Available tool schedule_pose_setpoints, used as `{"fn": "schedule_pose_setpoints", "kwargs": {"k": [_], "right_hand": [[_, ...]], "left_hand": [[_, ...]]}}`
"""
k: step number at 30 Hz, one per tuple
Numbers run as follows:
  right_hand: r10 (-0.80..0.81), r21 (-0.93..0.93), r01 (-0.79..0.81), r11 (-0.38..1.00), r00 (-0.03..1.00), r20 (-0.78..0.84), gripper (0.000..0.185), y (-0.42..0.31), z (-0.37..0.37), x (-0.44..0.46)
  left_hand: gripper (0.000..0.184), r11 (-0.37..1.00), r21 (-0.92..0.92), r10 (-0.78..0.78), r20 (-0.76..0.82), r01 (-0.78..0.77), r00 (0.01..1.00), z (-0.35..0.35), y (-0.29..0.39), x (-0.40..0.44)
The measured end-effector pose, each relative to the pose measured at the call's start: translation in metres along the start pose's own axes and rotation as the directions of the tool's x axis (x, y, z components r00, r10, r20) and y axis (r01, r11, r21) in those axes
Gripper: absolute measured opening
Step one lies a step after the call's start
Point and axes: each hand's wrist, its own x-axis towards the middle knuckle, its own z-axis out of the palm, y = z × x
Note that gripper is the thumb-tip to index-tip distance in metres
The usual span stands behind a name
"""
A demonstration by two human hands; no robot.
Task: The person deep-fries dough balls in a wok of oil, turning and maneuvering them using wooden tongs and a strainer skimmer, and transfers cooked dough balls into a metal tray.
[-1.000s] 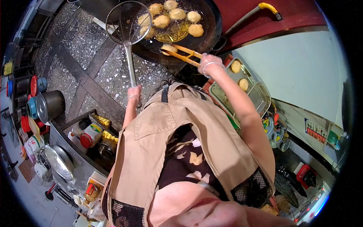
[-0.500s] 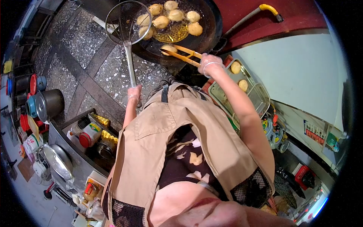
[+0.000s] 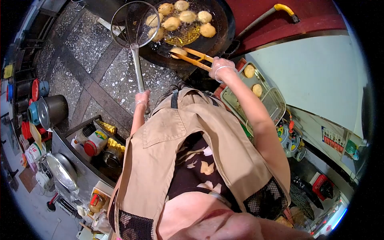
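My left hand (image 3: pixel 142 98), in a clear plastic glove, is closed round the metal handle of a wire mesh strainer (image 3: pixel 135 24). Its round basket overlaps the left side of a dark wok (image 3: pixel 154 56) in view. My right hand (image 3: pixel 222 67), gloved too, grips a pair of wooden tongs (image 3: pixel 195 60). The tips of the tongs are at a pale golden fried ball (image 3: pixel 179 52) near the wok's close edge. Several more fried balls (image 3: pixel 187 16) sit in the bubbling oil, around a yellow patch of oil with a perforated look (image 3: pixel 183 37).
Right of the wok is a metal tray (image 3: pixel 234 94) with two fried balls (image 3: pixel 257 90). A yellow-ended rod (image 3: pixel 285 9) lies along the red surface. At left stand a cart (image 3: pixel 86 160) with jars, a metal bowl (image 3: pixel 62 171) and a dark pot (image 3: pixel 54 111). The speckled floor (image 3: pixel 96 56) shows between.
Both hands, the strainer and the tongs stay almost where they were. The fried balls in the oil have shifted very slightly.
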Motion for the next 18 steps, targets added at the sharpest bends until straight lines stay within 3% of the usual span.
{"fn": "schedule_pose_setpoints", "kwargs": {"k": [18], "right_hand": [[0.012, 0.011, -0.012, 1.000, 1.000, 0.002, 0.041, 0.000, -0.001, -0.002]], "left_hand": [[0.033, 0.994, -0.103, -0.030, 0.035, 0.034, 0.999, 0.000, 0.000, -0.001]]}}
